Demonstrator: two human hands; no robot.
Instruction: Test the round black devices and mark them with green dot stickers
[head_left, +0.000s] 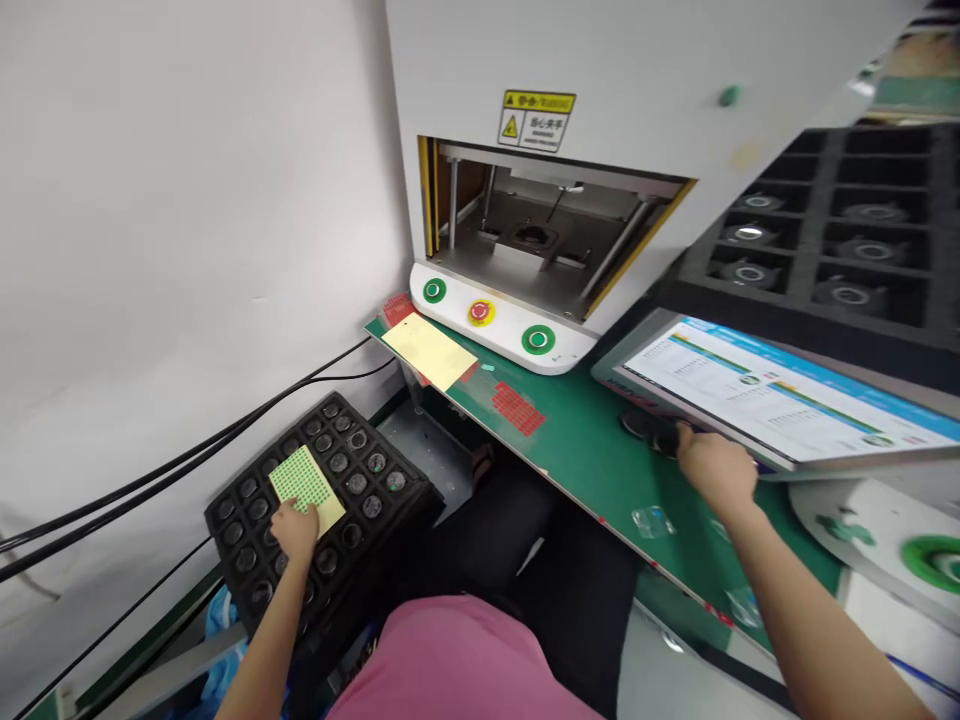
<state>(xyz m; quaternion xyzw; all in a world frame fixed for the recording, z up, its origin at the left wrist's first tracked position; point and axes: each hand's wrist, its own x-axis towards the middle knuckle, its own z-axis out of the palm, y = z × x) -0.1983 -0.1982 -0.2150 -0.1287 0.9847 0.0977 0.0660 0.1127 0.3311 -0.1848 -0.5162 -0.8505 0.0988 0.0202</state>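
My left hand is over a pale yellow sheet of small green round stickers, its fingers curled down and pressed on the lower part. The sheet lies on a black tray with many round pockets that hold dark round parts. Whether a single sticker is between my fingertips is hidden. On the right, my right hand is closed round a small black part below the monitor's lower edge. Blur keeps me from telling its exact kind. Another dark round piece shows just left of it.
A white press machine with a black round part in its opening stands ahead, with green and red buttons in front. The green bench carries a blank yellow sheet, red stickers and clear film scraps. A monitor and black foam tray are right.
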